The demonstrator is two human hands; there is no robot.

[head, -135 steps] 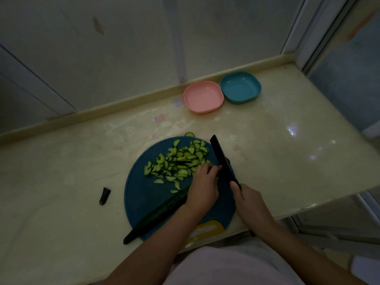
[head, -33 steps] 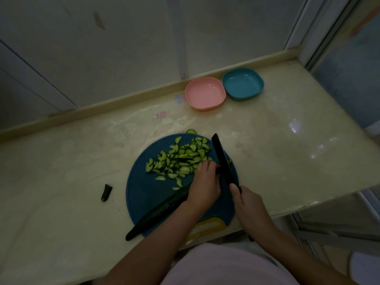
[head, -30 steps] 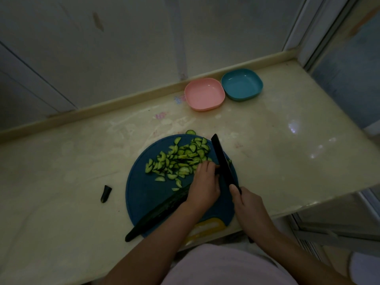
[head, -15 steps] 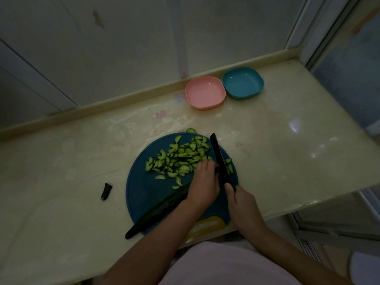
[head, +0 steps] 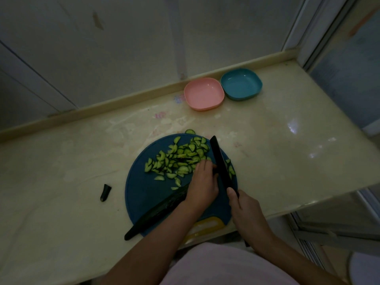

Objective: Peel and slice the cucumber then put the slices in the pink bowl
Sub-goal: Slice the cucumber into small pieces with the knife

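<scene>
**While the left hand (head: 202,182) steadies it, one cucumber (head: 158,210) gets sliced**

At lower centre, the left fingers curl over the cucumber's cut end, pinning it to one round blue board (head: 144,194) so it cannot roll. Just right of it, the right hand (head: 244,208) wraps its fingers around one black knife (head: 221,163), with the blade beside the left knuckles. Slices (head: 176,159), too many to count, are heaped above the hands. Two bowls sit at upper right: the pink bowl (head: 203,93), holding no slices, and a teal bowl (head: 240,84). One stub (head: 105,192) lies at left on the counter (head: 61,161).

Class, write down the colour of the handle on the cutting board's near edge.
The cutting board's handle is yellow, as the head view shows.
</scene>
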